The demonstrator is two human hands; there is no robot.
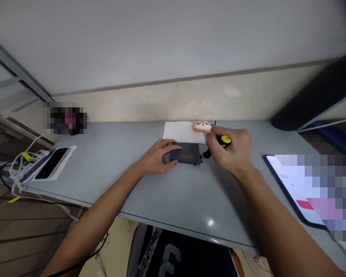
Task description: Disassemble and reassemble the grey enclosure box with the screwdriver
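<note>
At nine o'clock from the dark box point(188, 149), well off along the desk point(219, 207), I see a power strip point(36, 167) in a tangle of white cables, then a phone point(51, 164) lying on white paper; a snagged cable could drag at that end, I reckon. Close against the box at nine, the left hand point(156, 158) is part-curled, fingers over the top and thumb along the near side, holding it down flat. If that hold slackens, a push could spin the box across the smooth top. A white sheet point(178, 131) lies at twelve, and an orange case point(200, 127) rests on it at one, near enough to get knocked by the knuckles. At three, the right hand point(234, 148) is closed around a black-and-yellow screwdriver point(225, 141), its shaft slanting down to the box's near right corner; whether the tip is seated I can't tell. Should it skid, it might gouge the casing or scratch the desk. Out at four, a lit screen point(288, 184) sits clear of the forearm, though a wide elbow could nudge it.
</note>
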